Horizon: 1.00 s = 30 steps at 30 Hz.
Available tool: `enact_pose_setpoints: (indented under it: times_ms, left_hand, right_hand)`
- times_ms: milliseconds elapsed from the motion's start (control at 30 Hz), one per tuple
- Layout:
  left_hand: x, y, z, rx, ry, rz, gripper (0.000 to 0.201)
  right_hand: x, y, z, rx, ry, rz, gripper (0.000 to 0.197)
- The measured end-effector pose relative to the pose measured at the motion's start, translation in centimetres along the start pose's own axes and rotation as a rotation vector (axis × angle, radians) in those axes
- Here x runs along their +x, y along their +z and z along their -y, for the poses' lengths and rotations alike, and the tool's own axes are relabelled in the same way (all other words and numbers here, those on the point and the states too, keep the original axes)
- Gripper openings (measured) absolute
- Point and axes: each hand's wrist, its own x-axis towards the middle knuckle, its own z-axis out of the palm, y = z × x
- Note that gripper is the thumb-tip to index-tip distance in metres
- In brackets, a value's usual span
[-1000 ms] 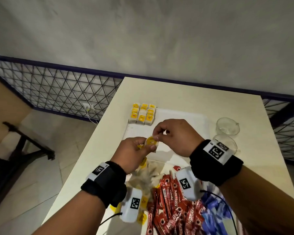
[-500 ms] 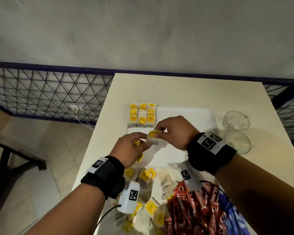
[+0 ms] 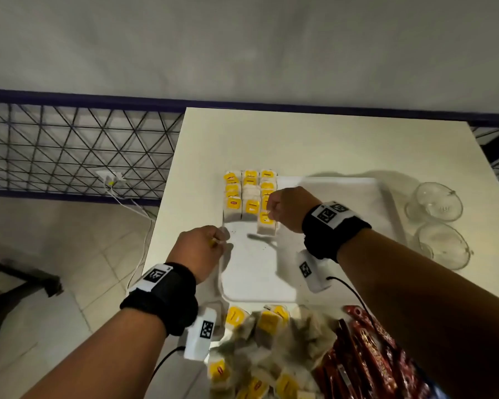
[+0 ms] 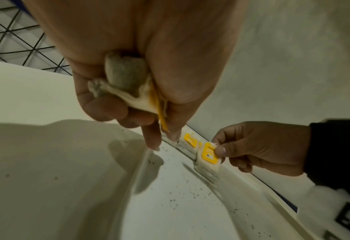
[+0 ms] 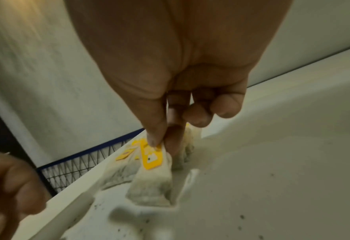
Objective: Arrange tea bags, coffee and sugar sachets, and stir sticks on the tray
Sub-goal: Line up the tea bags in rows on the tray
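A white tray (image 3: 343, 191) lies on the table, with three rows of yellow-tagged tea bags (image 3: 249, 195) in its far left corner. My right hand (image 3: 271, 214) pinches the yellow tag of one tea bag (image 5: 151, 183) and stands it on the tray at the near end of the right row. My left hand (image 3: 218, 240) hovers at the tray's left rim, its fingers curled round another tea bag (image 4: 126, 78). A loose pile of tea bags (image 3: 260, 349) and red coffee sachets (image 3: 363, 358) lies near me, in front of the tray.
Two clear glass cups (image 3: 435, 201) (image 3: 441, 246) stand to the right of the tray. The table's left edge (image 3: 167, 197) drops to a tiled floor with a wire-mesh rail and a white cable. Dark tea specks dot the tray floor.
Both hands were together over the tray, passing a tea bag. My right hand has carried it forward and down to the right row; my left hand has drawn back to the tray's left rim.
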Motion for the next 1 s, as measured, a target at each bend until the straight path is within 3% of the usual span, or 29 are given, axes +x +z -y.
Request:
enact_pose_setpoints:
  times_ms: [200, 567, 733, 1000]
  left_hand:
    - [0.6, 0.4, 1.0, 0.039, -0.040, -0.016, 0.012]
    - [0.2, 1.0, 0.5, 0.154, -0.054, 0.007, 0.014]
    - [0.1, 1.0, 0.2, 0.151, -0.054, 0.006, 0.013]
    - [-0.3, 1.3, 0.0, 0.158, -0.036, -0.021, 0.022]
  right_hand:
    - [1.3, 0.2, -0.9, 0.047, 0.064, -0.069, 0.005]
    - [2.1, 0.3, -1.1, 0.038, 0.062, -0.080, 0.013]
    - [2.3, 0.1, -0.7, 0.019, 0.074, -0.068, 0.007]
    - [0.5, -0.5, -1.2, 0.044, 0.147, -0.155, 0.022]
